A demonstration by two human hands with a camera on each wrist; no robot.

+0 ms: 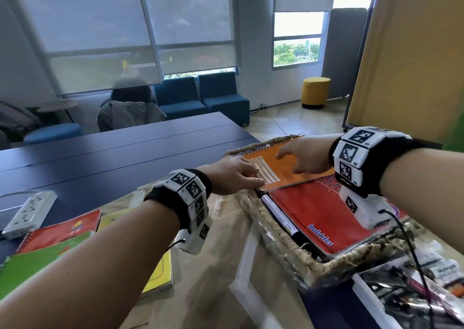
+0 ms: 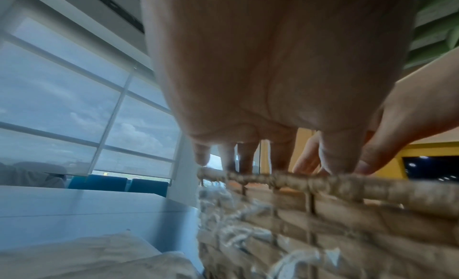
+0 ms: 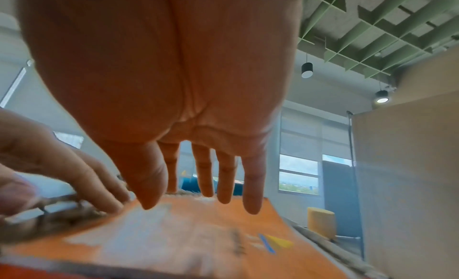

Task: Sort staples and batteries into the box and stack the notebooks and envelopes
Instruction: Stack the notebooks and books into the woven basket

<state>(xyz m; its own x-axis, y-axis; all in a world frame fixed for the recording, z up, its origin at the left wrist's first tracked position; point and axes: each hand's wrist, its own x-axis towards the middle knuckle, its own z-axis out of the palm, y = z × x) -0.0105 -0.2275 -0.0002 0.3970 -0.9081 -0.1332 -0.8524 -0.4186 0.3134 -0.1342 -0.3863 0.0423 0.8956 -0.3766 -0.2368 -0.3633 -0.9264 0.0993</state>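
An orange spiral notebook [image 1: 283,180] lies tilted on top of a red notebook [image 1: 313,208] inside a wicker basket [image 1: 276,241]. My left hand [image 1: 247,176] reaches over the basket's left rim [image 2: 347,187], and its straight fingers touch the orange notebook's left edge. My right hand [image 1: 293,158] hovers just above the orange cover [image 3: 198,234] with its fingers spread and straight, holding nothing. In the right wrist view its fingertips [image 3: 250,208] hang slightly clear of the cover. The left hand's palm [image 2: 273,87] fills the left wrist view.
A red notebook [image 1: 62,230], a green one [image 1: 37,261] and a yellow one [image 1: 160,273] lie at the lower left on tan paper [image 1: 206,266]. A power strip [image 1: 30,213] sits at the left. A white-edged box [image 1: 364,288] with packets stands at the bottom right. A marker [image 1: 276,213] lies in the basket.
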